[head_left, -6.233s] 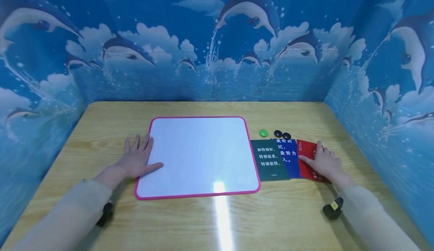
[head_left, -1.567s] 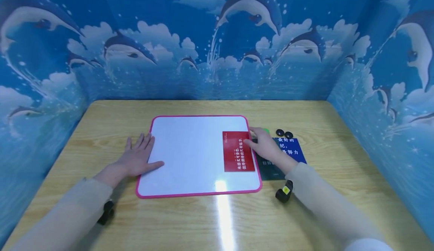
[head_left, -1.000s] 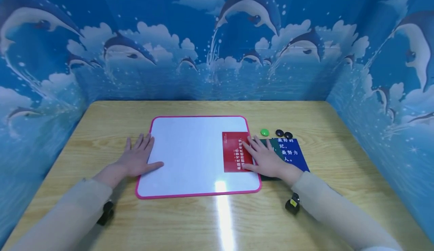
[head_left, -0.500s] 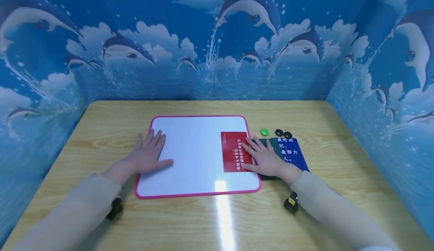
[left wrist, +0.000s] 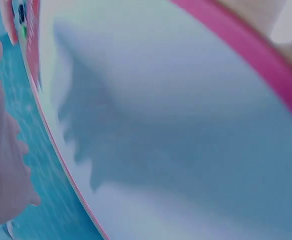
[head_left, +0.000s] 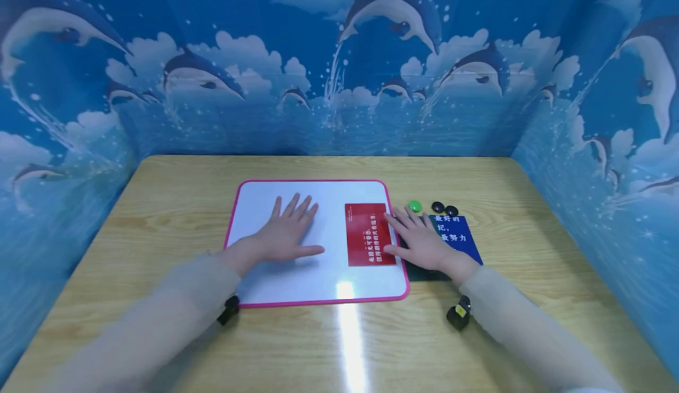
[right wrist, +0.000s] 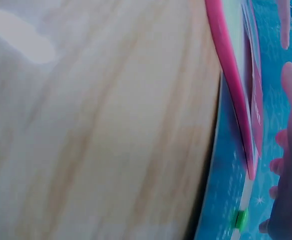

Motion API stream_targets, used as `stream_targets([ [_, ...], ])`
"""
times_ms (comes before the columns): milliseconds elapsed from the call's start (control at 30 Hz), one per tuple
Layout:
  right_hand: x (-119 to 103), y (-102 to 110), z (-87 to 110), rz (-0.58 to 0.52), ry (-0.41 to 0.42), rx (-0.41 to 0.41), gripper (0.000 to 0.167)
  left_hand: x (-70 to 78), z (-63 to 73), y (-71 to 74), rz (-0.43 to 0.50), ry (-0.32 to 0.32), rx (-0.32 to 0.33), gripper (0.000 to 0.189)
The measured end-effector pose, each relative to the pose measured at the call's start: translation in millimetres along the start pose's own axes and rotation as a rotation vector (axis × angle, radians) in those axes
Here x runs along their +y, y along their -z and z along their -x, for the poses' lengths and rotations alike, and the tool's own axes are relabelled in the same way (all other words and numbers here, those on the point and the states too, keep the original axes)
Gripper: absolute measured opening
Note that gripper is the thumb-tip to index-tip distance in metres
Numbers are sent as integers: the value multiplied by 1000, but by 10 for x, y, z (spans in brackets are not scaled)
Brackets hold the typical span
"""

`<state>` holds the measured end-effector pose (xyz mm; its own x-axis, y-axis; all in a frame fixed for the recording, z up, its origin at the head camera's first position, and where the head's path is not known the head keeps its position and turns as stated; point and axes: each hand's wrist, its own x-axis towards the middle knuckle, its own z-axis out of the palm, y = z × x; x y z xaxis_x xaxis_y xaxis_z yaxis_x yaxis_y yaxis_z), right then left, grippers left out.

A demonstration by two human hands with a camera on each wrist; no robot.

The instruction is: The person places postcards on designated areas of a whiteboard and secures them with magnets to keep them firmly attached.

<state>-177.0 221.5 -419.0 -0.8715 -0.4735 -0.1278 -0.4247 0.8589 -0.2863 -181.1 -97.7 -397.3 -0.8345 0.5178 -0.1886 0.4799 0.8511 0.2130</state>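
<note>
The fingers of both hands are straight and spread apart, palms down. The left hand [head_left: 284, 235] is raised over a whiteboard [head_left: 313, 287], just toward 9 o'clock from its centre, its shadow falling on the white surface. The right hand [head_left: 424, 245] is at the board's 3 o'clock edge, thumb and index finger overlapping the edge of a red card [head_left: 361, 231]; whether they touch it cannot be told. That card, printed with white characters, lies on the board's 3 o'clock side. Beneath the right hand, a dark green card [head_left: 424, 275] extends past the board's pink rim [head_left: 318, 303], with a blue card [head_left: 458, 228] farther toward 3 o'clock. From the board's centre, a green disc [head_left: 415, 206] and two black discs [head_left: 437, 207] lie toward 2 o'clock. Pale sleeves [head_left: 530, 322] run back toward 7 and 5 o'clock over the wood-grain worktop [head_left: 297, 346]. Beyond, at 12 o'clock, is a blue backdrop [head_left: 212, 128] of leaping dolphins.
</note>
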Motion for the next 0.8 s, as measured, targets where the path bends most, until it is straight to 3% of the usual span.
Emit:
stream_targets([
  [200, 111, 51, 60, 21, -18, 47, 79, 382, -261, -29, -69, -50, -80, 90],
  [333, 171, 87, 97, 20, -48, 60, 76, 550, -384, -106, -120, -82, -103, 88],
  [567, 223, 141, 135, 20, -93, 55, 76, 633, -463, -229, -175, -44, -176, 83],
  [800, 280, 181, 158, 50, -119, 63, 76, 619, -421, -251, -141, -36, -183, 82],
])
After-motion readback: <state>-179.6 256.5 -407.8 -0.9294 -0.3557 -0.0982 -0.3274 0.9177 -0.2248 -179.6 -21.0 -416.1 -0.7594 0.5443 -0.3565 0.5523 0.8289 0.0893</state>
